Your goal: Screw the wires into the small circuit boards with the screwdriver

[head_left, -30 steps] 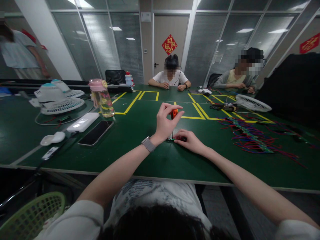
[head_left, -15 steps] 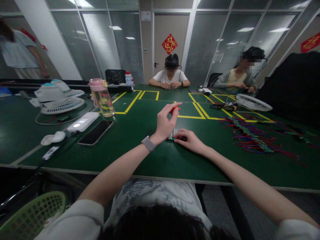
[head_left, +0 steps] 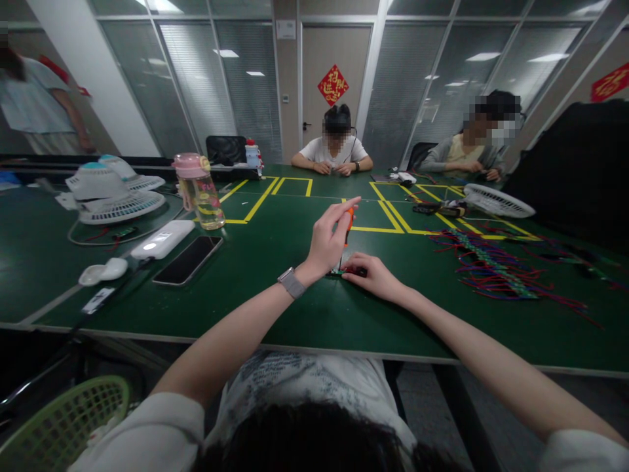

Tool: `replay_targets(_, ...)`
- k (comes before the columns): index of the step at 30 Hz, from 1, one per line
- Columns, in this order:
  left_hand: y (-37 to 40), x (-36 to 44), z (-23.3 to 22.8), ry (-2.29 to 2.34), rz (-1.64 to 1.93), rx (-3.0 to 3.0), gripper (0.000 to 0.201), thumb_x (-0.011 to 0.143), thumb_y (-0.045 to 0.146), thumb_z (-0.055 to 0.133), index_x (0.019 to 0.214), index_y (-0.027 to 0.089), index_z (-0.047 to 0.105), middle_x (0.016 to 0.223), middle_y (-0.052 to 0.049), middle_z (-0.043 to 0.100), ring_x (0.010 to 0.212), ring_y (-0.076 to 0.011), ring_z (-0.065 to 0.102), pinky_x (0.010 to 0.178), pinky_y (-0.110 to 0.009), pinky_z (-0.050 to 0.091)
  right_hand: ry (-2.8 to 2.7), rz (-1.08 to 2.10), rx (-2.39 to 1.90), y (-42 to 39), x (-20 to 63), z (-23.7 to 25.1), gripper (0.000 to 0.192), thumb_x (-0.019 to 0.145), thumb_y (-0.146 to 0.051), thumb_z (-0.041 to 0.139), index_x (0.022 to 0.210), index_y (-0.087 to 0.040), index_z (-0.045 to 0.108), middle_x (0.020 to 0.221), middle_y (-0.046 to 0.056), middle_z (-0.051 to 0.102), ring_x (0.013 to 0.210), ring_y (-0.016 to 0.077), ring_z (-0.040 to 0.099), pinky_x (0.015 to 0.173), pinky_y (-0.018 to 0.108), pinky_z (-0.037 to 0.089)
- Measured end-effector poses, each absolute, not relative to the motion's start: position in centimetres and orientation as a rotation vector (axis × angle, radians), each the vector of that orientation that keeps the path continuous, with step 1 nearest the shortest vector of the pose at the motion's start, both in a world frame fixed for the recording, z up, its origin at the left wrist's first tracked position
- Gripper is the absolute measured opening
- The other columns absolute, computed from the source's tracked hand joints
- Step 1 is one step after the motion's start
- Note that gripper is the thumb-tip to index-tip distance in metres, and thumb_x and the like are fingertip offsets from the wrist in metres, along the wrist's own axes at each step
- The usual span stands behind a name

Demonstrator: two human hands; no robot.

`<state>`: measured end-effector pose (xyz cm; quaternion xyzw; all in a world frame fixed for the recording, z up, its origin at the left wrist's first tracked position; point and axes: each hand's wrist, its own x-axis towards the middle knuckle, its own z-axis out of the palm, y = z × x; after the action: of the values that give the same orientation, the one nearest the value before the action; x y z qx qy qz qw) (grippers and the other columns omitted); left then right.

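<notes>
At the green bench (head_left: 275,308), we hold an orange-handled screwdriver (head_left: 348,224) upright in our left hand (head_left: 325,244), fingers curled shut around the handle with the thumb and forefinger pinching near its top. The shaft drops straight down to a small circuit board (head_left: 339,271) lying flat on the bench. Our right hand (head_left: 374,275) lies just beside it, fingers pressed down on the board's right edge and on a dark part there, closed flat on them, not lifting.

We judge the step in hand to be turning a screw in the board. To do it well, we would keep the tool plumb over the screw head, press lightly downward while rolling the handle between the fingertips, and keep the right hand's weight on the board so it cannot spin or slide. The tip itself is hidden behind our fingers, so we cannot tell whether it is seated.

To the left lie a black phone (head_left: 187,259), a white power bank (head_left: 163,240) and a pink-lidded water bottle (head_left: 199,191), with a white desk fan (head_left: 111,195) behind. A heap of red and blue wires (head_left: 491,265) lies well apart on the right. Across the bench, two other people work with their own hands.
</notes>
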<state>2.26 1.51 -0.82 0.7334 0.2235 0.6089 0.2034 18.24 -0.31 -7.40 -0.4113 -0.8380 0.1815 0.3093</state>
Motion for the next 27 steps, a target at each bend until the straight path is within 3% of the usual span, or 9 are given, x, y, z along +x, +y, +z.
replay_targets(4,1.52,2.42,-0.93,0.615,1.683,1.972,0.03,0.096,0.025,0.045,0.123,0.023,0.058,0.109,-0.005,0.067,0.083,-0.0124,0.066,0.073,-0.025,0.052,-2.214,0.481,-1.083,-0.4,18.24,-7.26,0.016,0.084,-0.028,0.062,0.091,-0.017,0.071,0.082,0.004,0.06,0.069,0.0147,0.056,0.064,0.028,0.046)
replay_targets(10,1.43,2.28,-0.79,0.81,1.887,2.104,0.017,0.085,0.026,0.064,0.102,0.021,0.068,0.087,-0.002,0.057,0.079,-0.0125,0.055,0.076,-0.026,0.048,-2.222,0.462,-1.076,-0.35,18.27,-7.32,0.014,0.084,-0.025,0.063,0.091,-0.017,0.071,0.08,0.003,0.059,0.067,0.0137,0.055,0.064,0.027,0.046)
replay_targets(18,1.91,2.37,-1.22,0.64,1.791,2.025,0.032,0.099,0.021,0.036,0.123,0.023,0.057,0.112,-0.006,0.063,0.093,-0.0124,0.063,0.083,-0.026,0.05,-2.219,0.471,-1.066,-0.38,18.26,-7.29,0.014,0.084,-0.026,0.063,0.091,-0.018,0.071,0.082,0.004,0.061,0.069,0.0144,0.057,0.065,0.027,0.047)
replay_targets(22,1.78,2.39,-1.07,0.696,1.855,1.989,0.023,0.093,0.022,0.053,0.114,0.021,0.061,0.103,-0.004,0.067,0.087,-0.0129,0.063,0.078,-0.025,0.05,-2.216,0.475,-1.074,-0.51,18.21,-7.16,0.014,0.084,-0.026,0.062,0.092,-0.017,0.071,0.083,0.004,0.061,0.07,0.0145,0.057,0.066,0.028,0.048)
replay_targets(27,1.53,2.23,-0.71,0.854,1.978,2.06,0.014,0.081,0.025,0.07,0.094,0.02,0.069,0.087,-0.002,0.056,0.079,-0.0127,0.055,0.076,-0.026,0.049,-2.215,0.468,-1.072,-0.47,18.2,-7.23,0.014,0.083,-0.025,0.063,0.091,-0.017,0.071,0.082,0.004,0.061,0.069,0.0147,0.057,0.066,0.028,0.047)
